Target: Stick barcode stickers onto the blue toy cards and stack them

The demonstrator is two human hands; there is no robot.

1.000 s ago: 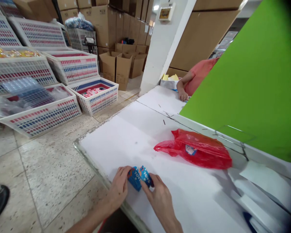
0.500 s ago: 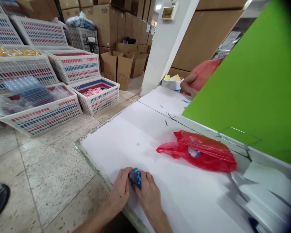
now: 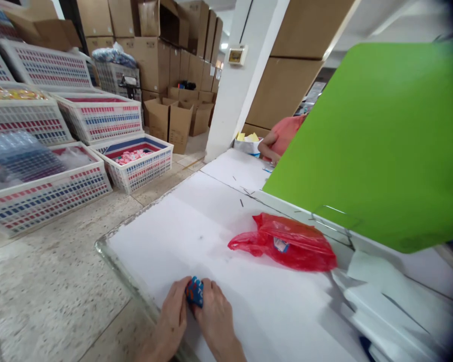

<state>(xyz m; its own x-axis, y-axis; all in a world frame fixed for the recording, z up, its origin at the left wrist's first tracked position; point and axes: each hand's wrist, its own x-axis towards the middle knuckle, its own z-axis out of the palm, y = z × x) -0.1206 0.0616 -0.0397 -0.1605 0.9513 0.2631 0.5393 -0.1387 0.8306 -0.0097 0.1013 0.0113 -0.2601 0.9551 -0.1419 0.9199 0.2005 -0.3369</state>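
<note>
Between my two hands, near the table's front left edge, is a small blue printed packet (image 3: 195, 291) with orange marks and white letters; its lower part is hidden by my fingers. My left hand (image 3: 174, 307) grips it from the left, fingers curled round its side. On the other side my right hand (image 3: 213, 307) is closed against it, thumb toward me. Both hands rest low over the white tabletop (image 3: 154, 231). Farther off to the right lies a red plastic bag (image 3: 290, 241), with a small blue and white label showing on it.
White plastic crates (image 3: 136, 171) stand on the floor at left, one with pink wrapped pieces. A green panel (image 3: 370, 151) rises along the table's right side, near a wire stand (image 3: 335, 218) and white sheets (image 3: 385, 281). Another person (image 3: 281, 138) sits beyond, past a pillar (image 3: 228, 95).
The view has turned slightly right and up, so the table and crates sit farther left. Both hands still hold the packet, which has tilted a little between them.
</note>
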